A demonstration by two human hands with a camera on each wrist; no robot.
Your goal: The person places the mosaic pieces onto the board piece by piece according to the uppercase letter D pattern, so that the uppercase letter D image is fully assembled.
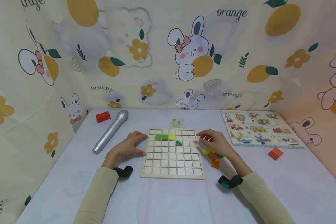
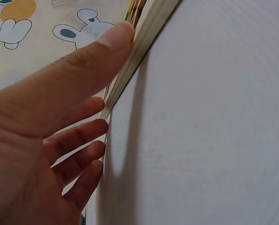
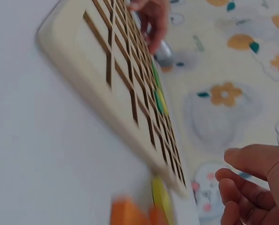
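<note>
Centrally placed: wooden grid board [image 1: 172, 153], lying flat on the surface [image 1: 168, 199] between the two hands.
Left hand: left hand [image 1: 131, 144] rests at the board's left edge; in the left wrist view the thumb [image 2: 90, 56] presses against that edge and the other fingers lie straight and loose beside it, gripping nothing.
Right hand: right hand [image 1: 216, 143] hovers at the board's right edge, fingers bent loosely toward the grid; whether the fingertips pinch a small piece cannot be told.
Pieces placed: two green tiles [image 1: 161, 137] and a yellow tile [image 1: 172, 137] in one row near the far edge, with a green quarter-round tile [image 1: 179, 143] in the row below.
Pieces waiting: loose pieces [image 1: 212, 157], yellow, orange and green, heaped just beside the board's right edge under the right hand.
Progress, as judged: only four cells are filled and nearly the whole grid stands bare, so the filling appears barely begun.
Reference: small pattern card [image 1: 177, 123] just beyond the board's far edge.
Surroundings: silver microphone [image 1: 110, 131] and red block [image 1: 103, 116] at far left; vehicle peg puzzle [image 1: 259, 128] and orange block [image 1: 275, 153] at right.
</note>
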